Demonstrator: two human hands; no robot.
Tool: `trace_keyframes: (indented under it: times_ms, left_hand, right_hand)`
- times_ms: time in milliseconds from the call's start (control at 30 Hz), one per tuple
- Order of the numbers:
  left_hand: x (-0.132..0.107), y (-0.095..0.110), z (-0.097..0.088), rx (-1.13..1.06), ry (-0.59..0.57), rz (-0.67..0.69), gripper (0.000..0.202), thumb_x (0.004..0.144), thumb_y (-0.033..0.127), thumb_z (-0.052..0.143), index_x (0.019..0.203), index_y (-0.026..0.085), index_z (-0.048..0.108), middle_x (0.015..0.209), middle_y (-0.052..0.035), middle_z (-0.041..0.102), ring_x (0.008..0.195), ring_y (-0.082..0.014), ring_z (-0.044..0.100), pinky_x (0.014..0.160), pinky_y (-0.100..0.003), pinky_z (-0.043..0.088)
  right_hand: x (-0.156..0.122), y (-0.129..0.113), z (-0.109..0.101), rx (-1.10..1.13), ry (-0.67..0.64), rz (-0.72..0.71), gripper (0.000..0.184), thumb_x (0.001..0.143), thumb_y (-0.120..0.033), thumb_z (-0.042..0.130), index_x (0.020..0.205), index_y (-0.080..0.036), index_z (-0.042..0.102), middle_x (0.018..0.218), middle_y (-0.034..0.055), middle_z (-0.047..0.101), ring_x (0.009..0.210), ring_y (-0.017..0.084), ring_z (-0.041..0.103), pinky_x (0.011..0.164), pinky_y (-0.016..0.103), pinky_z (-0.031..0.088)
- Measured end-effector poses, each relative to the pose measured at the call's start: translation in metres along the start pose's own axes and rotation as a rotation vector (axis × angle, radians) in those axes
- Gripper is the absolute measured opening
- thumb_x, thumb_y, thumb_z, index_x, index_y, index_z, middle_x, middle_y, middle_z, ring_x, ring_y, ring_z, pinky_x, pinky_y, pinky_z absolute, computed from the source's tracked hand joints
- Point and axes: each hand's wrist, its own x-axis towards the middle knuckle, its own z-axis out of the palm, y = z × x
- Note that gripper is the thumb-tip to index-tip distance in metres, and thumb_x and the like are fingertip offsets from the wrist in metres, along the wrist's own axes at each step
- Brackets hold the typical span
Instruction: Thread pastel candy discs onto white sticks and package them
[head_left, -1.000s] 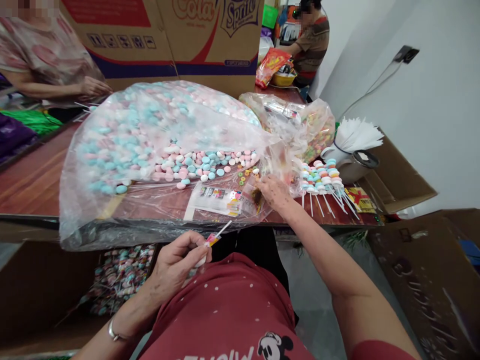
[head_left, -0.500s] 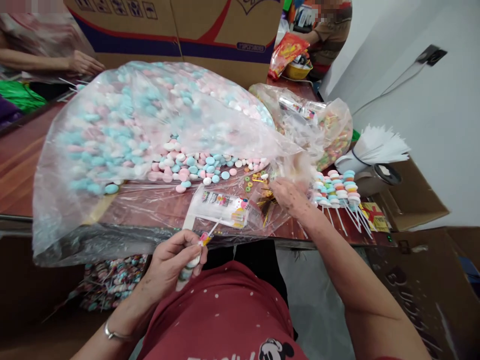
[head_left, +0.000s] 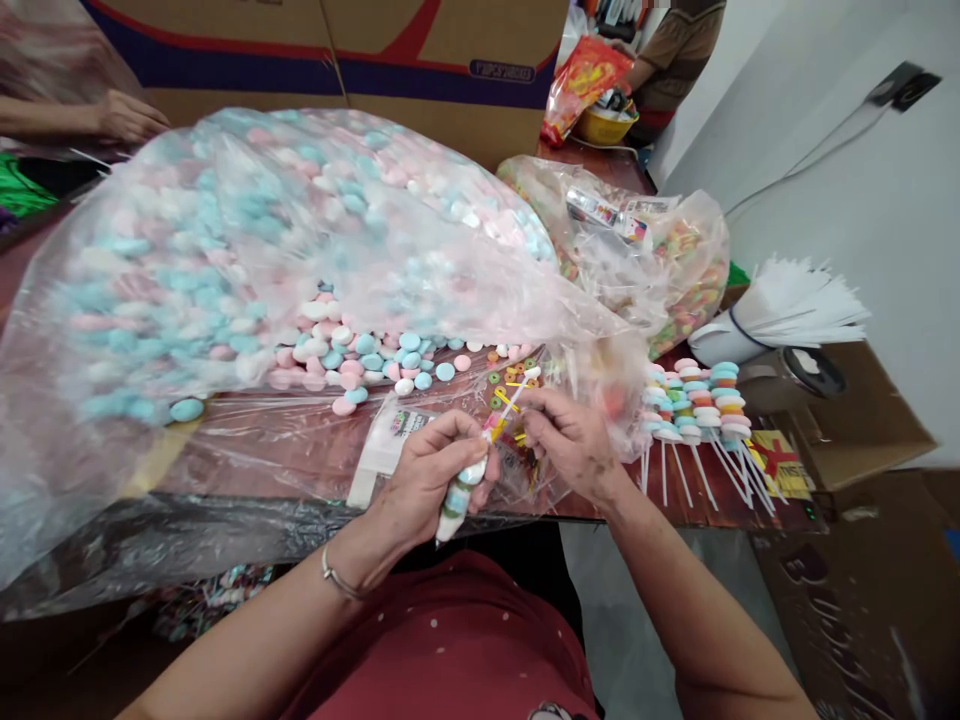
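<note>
My left hand [head_left: 431,460] is closed round a candy skewer [head_left: 456,502] in a clear wrapper, with pale blue, white and greenish pieces. Its white stick [head_left: 515,397] points up and away, and pink and yellow show where it leaves the wrapper. My right hand [head_left: 574,445] is beside the stick, fingertips pinched together; what they hold, if anything, I cannot make out. Behind the hands lie small ring candies [head_left: 495,379] and yellow strips [head_left: 504,399]. A packet of printed wrappers [head_left: 390,440] is partly hidden by my left hand.
A big clear bag [head_left: 225,230] of pastel candies spills onto the table [head_left: 247,455]. Right of it are a second candy bag [head_left: 675,270], finished skewers [head_left: 705,400], and a mug [head_left: 716,338] of white sticks. A large carton [head_left: 427,110] stands behind; co-workers' arms [head_left: 45,118] show beyond.
My right hand has come back from the yellow strips toward the skewer's stick. My left hand has moved up and right with the skewer, over the table edge. The view has shifted slightly.
</note>
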Motion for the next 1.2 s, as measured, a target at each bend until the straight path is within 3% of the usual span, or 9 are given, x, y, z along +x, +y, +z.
trace_keyframes:
  times_ms: [200,333,567,733,833,933,1000,1067,1200]
  left_hand:
    - [0.018,-0.004,0.005,0.022,0.014,-0.071,0.025,0.071,0.026,0.071,0.075,0.018,0.049,0.057,0.001,0.065,0.037,-0.0091,0.051,0.034,-0.017,0.04]
    - [0.018,-0.007,0.006,0.038,0.075,-0.049,0.029,0.071,0.028,0.073,0.085,0.02,0.049,0.055,0.0026,0.065,0.035,-0.0099,0.051,0.033,-0.017,0.04]
    - [0.018,-0.004,0.005,0.043,0.156,0.037,0.028,0.069,0.027,0.073,0.075,0.019,0.047,0.056,0.0021,0.065,0.037,-0.0089,0.052,0.035,-0.017,0.041]
    - [0.018,-0.004,0.007,0.053,0.156,0.025,0.027,0.069,0.029,0.073,0.074,0.018,0.049,0.056,0.0022,0.065,0.037,-0.0093,0.051,0.034,-0.018,0.041]
    - [0.017,-0.007,0.008,0.088,0.166,0.029,0.027,0.068,0.03,0.074,0.074,0.018,0.05,0.056,0.0023,0.064,0.037,-0.0094,0.051,0.034,-0.018,0.041]
    - [0.018,-0.006,0.005,0.167,0.178,0.018,0.026,0.067,0.031,0.074,0.072,0.018,0.051,0.051,0.0031,0.061,0.036,-0.0091,0.05,0.033,-0.017,0.039]
    - [0.019,-0.002,0.001,0.248,0.132,-0.044,0.024,0.065,0.03,0.073,0.069,0.018,0.052,0.045,0.0044,0.057,0.034,-0.0092,0.049,0.032,-0.016,0.037]
    - [0.02,0.004,-0.003,0.355,0.007,-0.179,0.02,0.062,0.025,0.072,0.066,0.017,0.055,0.045,0.0032,0.057,0.034,-0.0096,0.049,0.032,-0.016,0.038]
    - [0.018,0.017,-0.01,0.548,-0.31,-0.429,0.005,0.061,0.014,0.066,0.065,0.016,0.063,0.053,-0.0011,0.064,0.037,-0.0102,0.052,0.033,-0.017,0.038]
  right_hand:
    - [-0.002,-0.007,0.009,0.053,0.018,-0.085,0.015,0.087,-0.018,0.05,0.084,-0.019,0.064,0.078,-0.0008,0.063,0.073,0.012,0.057,0.07,0.024,0.044]
    - [-0.004,-0.007,0.012,0.027,-0.052,-0.065,0.022,0.089,-0.017,0.049,0.069,-0.019,0.057,0.066,-0.0028,0.06,0.066,0.011,0.052,0.068,0.024,0.041]
    - [-0.008,-0.005,0.011,-0.106,-0.034,-0.054,0.014,0.09,-0.019,0.05,0.085,-0.02,0.063,0.081,-0.0005,0.065,0.076,0.013,0.058,0.073,0.024,0.042]
    - [-0.012,-0.004,0.015,-0.204,-0.012,-0.143,0.022,0.092,-0.017,0.047,0.074,-0.019,0.059,0.075,-0.0007,0.061,0.072,0.012,0.056,0.07,0.023,0.043]
    - [-0.015,-0.003,0.021,-0.359,0.096,-0.259,0.024,0.094,-0.016,0.045,0.074,-0.019,0.059,0.073,0.0002,0.059,0.07,0.012,0.055,0.068,0.024,0.043]
    - [-0.016,-0.003,0.023,-0.713,0.208,-0.521,0.026,0.095,-0.015,0.043,0.078,-0.018,0.062,0.07,0.0031,0.057,0.072,0.016,0.052,0.07,0.029,0.043]
    - [-0.015,-0.003,0.019,-0.868,0.151,-0.733,0.027,0.097,-0.015,0.041,0.082,-0.017,0.063,0.071,0.0041,0.058,0.074,0.017,0.05,0.072,0.031,0.042]
    - [-0.014,-0.004,0.012,-0.887,0.03,-0.901,0.026,0.098,-0.016,0.041,0.085,-0.016,0.064,0.082,0.0059,0.063,0.08,0.018,0.051,0.076,0.034,0.043]
    - [-0.014,-0.012,-0.002,-0.788,-0.269,-0.986,0.025,0.099,-0.018,0.041,0.089,-0.015,0.064,0.11,0.0077,0.065,0.086,0.018,0.052,0.077,0.034,0.045]
